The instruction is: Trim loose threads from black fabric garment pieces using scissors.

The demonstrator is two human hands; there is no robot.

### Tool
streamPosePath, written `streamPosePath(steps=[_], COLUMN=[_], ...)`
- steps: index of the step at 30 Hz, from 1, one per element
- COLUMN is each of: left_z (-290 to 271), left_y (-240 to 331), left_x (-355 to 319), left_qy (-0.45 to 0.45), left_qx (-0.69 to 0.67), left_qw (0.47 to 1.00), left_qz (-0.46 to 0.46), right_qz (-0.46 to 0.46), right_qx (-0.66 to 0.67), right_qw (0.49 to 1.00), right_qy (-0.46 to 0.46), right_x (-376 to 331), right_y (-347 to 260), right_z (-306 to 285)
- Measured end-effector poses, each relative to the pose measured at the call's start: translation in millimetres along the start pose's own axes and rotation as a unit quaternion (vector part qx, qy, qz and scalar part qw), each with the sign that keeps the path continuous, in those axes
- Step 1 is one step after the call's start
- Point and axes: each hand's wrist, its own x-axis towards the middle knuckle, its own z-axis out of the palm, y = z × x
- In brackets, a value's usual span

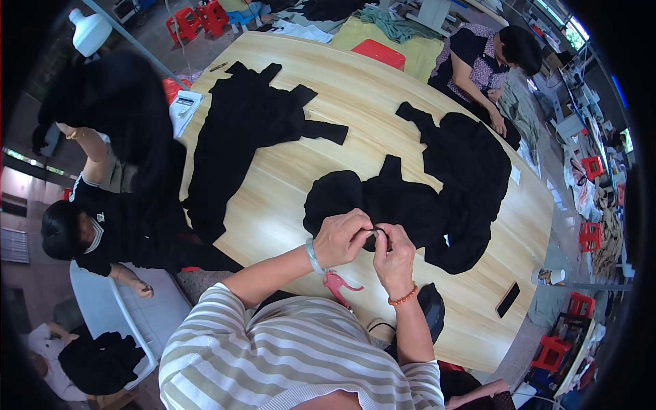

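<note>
A: Which materials and shapes are shown?

B: Matte black cloth (471,157), heaped right of centre in soft, rounded folds, with flat, strap-like ends toward the far side. At the left, a second black garment (232,130) is spread long and flat, its squared strips pointing far and right. The wearer's top (273,342) has pale and grey-green stripes. A smooth, pale bangle (314,257) rings the left wrist; round orange beads (403,295) ring the right.

A: And the piece being handled?

B: A small dark piece (381,231), narrow and bent, at the near side of the heaped cloth, between the left hand (338,239) and the right hand (395,256). Both grips are narrow: each hand pinches it between thumb and fingers, the two sets of fingertips close together. Whether it joins the cloth behind cannot be told.

A: What of the surface and room?

B: The table (280,195) has pale, straight wood grain. A red tool (335,283) with a curved handle lies just beside the left wrist; a dark rectangular slab (507,299) lies near the right edge. At the left, a co-worker (89,232) lifts dark fabric (137,130); at the far right, another person (468,68) bends forward. Red stools (591,236) stand along the right.
</note>
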Motion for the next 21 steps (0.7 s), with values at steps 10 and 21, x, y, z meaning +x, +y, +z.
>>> streamPosePath(steps=[10,21], left_z=[0,-26], left_y=[10,-30], left_x=[-1,-10], left_qy=[0.006,-0.145], left_qx=[-0.01,-0.171], left_qw=[0.996,0.909], left_qz=[-0.094,-0.35], right_qz=[-0.15,-0.128], right_qx=[-0.105,-0.109], right_qw=[0.983,0.986], right_qy=[0.014,0.009], right_x=[7,15], right_y=[1,28], right_z=[-3,-18])
